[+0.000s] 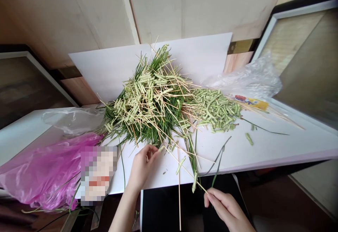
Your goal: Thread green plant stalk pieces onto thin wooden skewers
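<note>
A large heap of pale green cut pieces (148,98) and thin wooden skewers (182,175) lies on a white board (211,151), mixed with long dark green leaves (137,133). A second spread of green pieces (215,109) lies to its right. My left hand (142,165) sits at the heap's front edge, with its fingertips pinched on a pale green piece (160,148). My right hand (224,207) is below the board's front edge, with its fingers closed on the end of a long skewer that slants up toward my left hand.
A crumpled pink plastic bag (50,172) and a clear plastic bag (71,121) lie at the left. A pixelated label (97,175) sits beside the pink bag. Another clear bag (245,78) and a yellow packet (250,103) lie at the back right. Framed panels lean at both sides.
</note>
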The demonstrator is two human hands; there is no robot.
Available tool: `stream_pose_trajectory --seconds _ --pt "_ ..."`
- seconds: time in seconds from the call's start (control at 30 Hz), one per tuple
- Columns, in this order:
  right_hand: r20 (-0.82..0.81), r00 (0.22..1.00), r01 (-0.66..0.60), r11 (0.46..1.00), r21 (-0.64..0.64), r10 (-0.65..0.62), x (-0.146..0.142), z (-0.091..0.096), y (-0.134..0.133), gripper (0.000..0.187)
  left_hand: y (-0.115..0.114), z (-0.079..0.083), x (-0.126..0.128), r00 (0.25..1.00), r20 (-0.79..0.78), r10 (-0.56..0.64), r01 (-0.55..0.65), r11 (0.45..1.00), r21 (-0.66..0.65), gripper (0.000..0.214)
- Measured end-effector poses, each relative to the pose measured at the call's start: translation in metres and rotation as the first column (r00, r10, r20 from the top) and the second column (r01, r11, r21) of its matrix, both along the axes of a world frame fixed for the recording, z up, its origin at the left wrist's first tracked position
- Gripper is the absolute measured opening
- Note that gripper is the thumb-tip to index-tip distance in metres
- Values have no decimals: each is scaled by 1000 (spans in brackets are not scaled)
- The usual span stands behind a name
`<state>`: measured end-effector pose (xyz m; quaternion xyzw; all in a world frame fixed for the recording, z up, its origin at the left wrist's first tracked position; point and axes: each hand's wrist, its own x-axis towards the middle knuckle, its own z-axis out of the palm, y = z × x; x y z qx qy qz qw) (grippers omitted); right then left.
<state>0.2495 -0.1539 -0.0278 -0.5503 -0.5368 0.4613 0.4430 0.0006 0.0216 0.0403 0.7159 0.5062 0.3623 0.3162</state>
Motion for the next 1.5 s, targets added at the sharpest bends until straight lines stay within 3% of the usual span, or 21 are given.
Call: stream_pose_trajectory --seconds 0.13,0.27,0.67,1.1,1.5 --pt "139 990 -5 1000 30 1 -1 8 0 65 -3 5 3 915 403 -4 100 971 -217 37" --pt "206 978 -18 1000 9 15 -2 4 -1 66 -4 6 5 868 497 12 161 939 -304 39" --pt "226 971 53 995 83 -70 0 -11 -2 64 -5 10 6 852 524 13 181 930 -319 38" --pt "117 993 -5 1000 -13 7 2 -16 -3 57 -6 12 8 860 509 27 169 928 -334 38" --pt "113 994 -4 1000 -19 6 2 -18 -2 59 -7 10 7 860 510 27 169 927 -334 37"
